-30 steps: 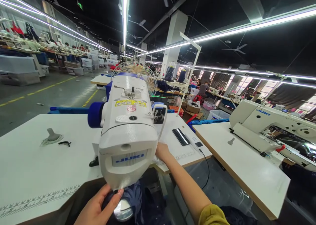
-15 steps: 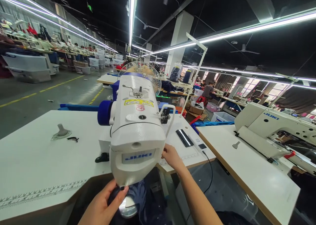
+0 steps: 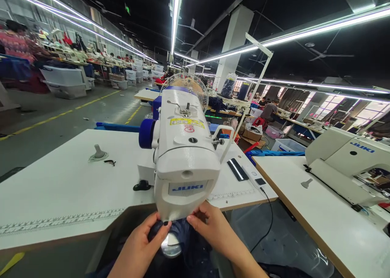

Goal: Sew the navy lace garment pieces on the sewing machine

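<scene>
A white JUKI sewing machine (image 3: 188, 158) stands end-on before me, its head leaning over dark navy fabric (image 3: 191, 245). The cloth hangs around the machine's narrow arm, whose shiny metal end (image 3: 171, 245) shows between my hands. My left hand (image 3: 143, 241) pinches the fabric at the left, just under the machine head. On the other side my right hand (image 3: 210, 225) grips the same fabric between thumb and fingers, close beneath the head. The needle area is hidden behind the head.
The white tabletop (image 3: 76, 176) with a printed ruler lies left. A phone (image 3: 237, 169) and a cable (image 3: 270, 217) lie right of the machine. A second JUKI machine (image 3: 347, 168) stands on the adjoining table. A fan (image 3: 199, 92) and seated people (image 3: 269, 110) are beyond.
My right hand has come down from the machine's right side to the fabric under the head. The left hand keeps its hold. The view has turned slightly left.
</scene>
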Demonstrator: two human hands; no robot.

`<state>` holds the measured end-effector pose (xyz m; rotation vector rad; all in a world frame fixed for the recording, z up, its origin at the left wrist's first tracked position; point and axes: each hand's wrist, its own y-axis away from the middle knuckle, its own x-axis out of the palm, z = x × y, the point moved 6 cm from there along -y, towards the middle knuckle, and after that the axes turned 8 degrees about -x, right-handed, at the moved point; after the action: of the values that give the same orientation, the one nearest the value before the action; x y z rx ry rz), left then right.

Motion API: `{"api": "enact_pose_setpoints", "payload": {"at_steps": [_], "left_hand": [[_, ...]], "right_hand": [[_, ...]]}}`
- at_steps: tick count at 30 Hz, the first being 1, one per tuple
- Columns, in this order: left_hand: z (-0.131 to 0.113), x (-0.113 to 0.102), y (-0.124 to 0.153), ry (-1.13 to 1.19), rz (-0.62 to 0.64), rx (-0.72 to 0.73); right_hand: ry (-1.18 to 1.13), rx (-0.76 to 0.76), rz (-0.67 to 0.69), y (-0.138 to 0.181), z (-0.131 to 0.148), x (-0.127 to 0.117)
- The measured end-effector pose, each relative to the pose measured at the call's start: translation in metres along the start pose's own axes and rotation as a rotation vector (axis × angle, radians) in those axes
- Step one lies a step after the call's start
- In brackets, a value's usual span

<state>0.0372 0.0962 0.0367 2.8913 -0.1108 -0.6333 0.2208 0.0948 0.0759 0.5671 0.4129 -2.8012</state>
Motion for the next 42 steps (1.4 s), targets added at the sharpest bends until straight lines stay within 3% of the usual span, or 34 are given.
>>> {"api": "enact_pose_setpoints", "payload": {"at_steps": [6,15,20,24,28,36,39,42], "left_hand": [[-0.011,-0.001,0.007,0.008,0.006,0.013],[-0.015,-0.002,0.014,0.051,0.004,-0.006],[-0.018,0.002,0.012,0.074,0.085,0.065],[-0.016,0.003,0.008,-0.015,0.146,0.107],[-0.014,0.004,0.006,-0.030,0.166,0.105],[-0.012,0.006,0.003,-0.014,0.156,0.132],[-0.007,0.004,0.003,0.005,0.110,0.077],[-0.003,0.000,0.003,-0.020,0.013,-0.012]], "right_hand": [[0.271,-0.113,0.023,0.003,0.013,0.009],[0.763,-0.579,-0.065,0.013,0.025,0.034],[0.718,-0.684,-0.257,0.016,0.021,0.034],[0.658,-0.804,-0.138,0.017,0.023,0.038],[0.566,-0.823,-0.047,0.015,0.022,0.034],[0.674,-0.867,-0.016,0.015,0.027,0.031],[0.710,-0.886,-0.105,0.015,0.030,0.026],[0.733,-0.929,-0.300,0.016,0.031,0.018]]}}
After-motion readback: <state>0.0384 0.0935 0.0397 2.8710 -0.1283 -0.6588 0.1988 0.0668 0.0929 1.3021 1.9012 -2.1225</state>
